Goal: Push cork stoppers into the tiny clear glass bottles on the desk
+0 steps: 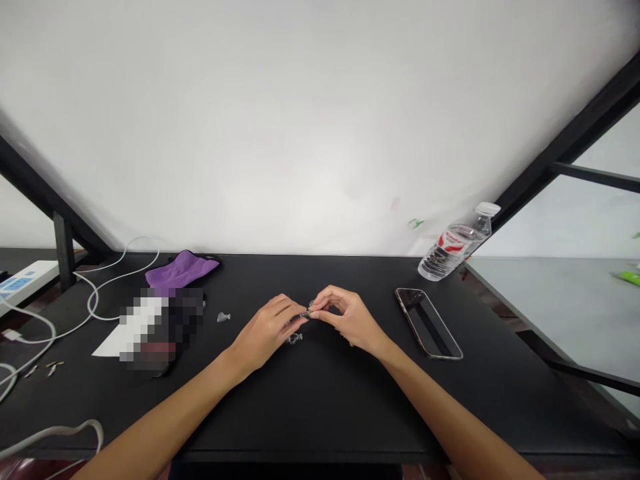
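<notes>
Over the middle of the black table, my left hand (pixel 273 328) and my right hand (pixel 350 319) meet at the fingertips. Between them is a small dark piece (pixel 306 314), pinched from both sides; its kind is too small to make out. Just below the fingers lies a small clear plastic piece (pixel 295 339), partly covered by my left hand. Another clear plastic piece (pixel 223 317) rests on the table left of my left hand.
A phone (pixel 429 323) lies to the right, with a water bottle (pixel 453 247) behind it. On the left are a purple cloth (pixel 183 270), white paper (pixel 113 340), a white cable (pixel 93 297), a power strip (pixel 25 283) and small metal bits (pixel 53 367). Black frame bars flank the table.
</notes>
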The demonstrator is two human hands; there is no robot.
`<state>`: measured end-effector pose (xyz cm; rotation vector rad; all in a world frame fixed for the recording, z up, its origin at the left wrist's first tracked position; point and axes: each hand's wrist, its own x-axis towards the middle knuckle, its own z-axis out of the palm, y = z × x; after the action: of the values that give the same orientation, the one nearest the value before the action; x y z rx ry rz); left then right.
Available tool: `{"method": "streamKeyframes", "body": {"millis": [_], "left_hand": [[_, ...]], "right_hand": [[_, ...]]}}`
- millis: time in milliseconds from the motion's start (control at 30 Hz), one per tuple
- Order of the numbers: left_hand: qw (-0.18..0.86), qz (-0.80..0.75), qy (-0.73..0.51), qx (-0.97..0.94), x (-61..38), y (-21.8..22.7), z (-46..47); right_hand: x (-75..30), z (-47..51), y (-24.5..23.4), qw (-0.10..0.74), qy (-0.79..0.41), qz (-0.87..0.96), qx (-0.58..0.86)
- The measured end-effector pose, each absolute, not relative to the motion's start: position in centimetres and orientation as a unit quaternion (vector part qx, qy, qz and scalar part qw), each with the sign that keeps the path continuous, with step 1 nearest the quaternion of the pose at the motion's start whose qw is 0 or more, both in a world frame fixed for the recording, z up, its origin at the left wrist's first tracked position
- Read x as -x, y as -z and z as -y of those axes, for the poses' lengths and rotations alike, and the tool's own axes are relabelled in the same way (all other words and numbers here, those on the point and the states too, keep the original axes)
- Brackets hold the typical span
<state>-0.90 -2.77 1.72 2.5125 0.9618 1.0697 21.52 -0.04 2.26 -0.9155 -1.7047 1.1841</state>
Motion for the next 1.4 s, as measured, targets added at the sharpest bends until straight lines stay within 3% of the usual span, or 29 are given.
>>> {"method": "streamKeyframes", "body": {"millis": [200,500,700,933,1400], "left_hand": [[0.15,-0.347,-0.313,-0.871,2.4,-2.3,2.0],[0.119,-0.304,-0.204,-0.923,2.6,-3.1,2.5],[0.133,-0.299,-0.229,-0.917,2.4,-2.9,2.4],[0.199,-0.329,-0.287,-0.878,2.0,-2.6,2.5],[0.217,-0.34,-0.434,-0.806,1.8,-1.4,1.8]], "right_hand": [[-23.2,-0.2,-3.4,0.335,-0.373,0.771,0.393],[-23.9,-0.4,-2.9,0.26,-0.348,0.819,0.374],[-26.2,-1.3,-3.8,0.25,-0.306,0.823,0.409],[-30.4,-2.3,-4.6,0.135,-0.361,0.809,0.444],[-30.8,-2.3,-4.5,0.125,-0.365,0.805,0.451]]}}
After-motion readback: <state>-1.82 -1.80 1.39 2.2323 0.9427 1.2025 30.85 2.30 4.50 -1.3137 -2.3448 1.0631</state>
